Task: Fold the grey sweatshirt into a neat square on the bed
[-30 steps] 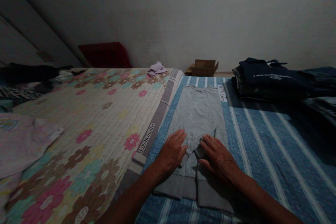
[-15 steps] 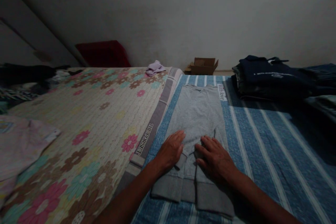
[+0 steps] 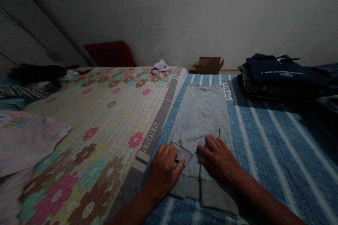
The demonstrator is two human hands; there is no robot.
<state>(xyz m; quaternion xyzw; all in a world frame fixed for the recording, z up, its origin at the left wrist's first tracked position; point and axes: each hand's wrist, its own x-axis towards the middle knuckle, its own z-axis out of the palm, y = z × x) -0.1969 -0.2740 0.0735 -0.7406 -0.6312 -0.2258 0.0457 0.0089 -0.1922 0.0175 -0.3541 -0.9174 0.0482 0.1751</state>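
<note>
Head view: grey sweatshirt (image 3: 199, 119) spread flat on blue striped bedcover (image 3: 264, 137). Left hand (image 3: 163, 170) pinches cuff fold; right hand (image 3: 220, 160) open, palm pressing fabric, pinning it.

Bed (image 3: 264, 137) with two covers, clothes lying on it

Blue striped cover (image 3: 264, 137) under the fingers (image 3: 211, 144); grey garment (image 3: 200, 116) flat on it, reaching away from the fingertips. Floral quilt (image 3: 105, 119) left of the fingers, small lilac cloth (image 3: 160, 66) at its far edge, pale pink garment (image 3: 23, 140) at near left. Dark folded stack (image 3: 280, 77) far right of the fingers; dark clothes (image 3: 39, 74) far left.
</note>
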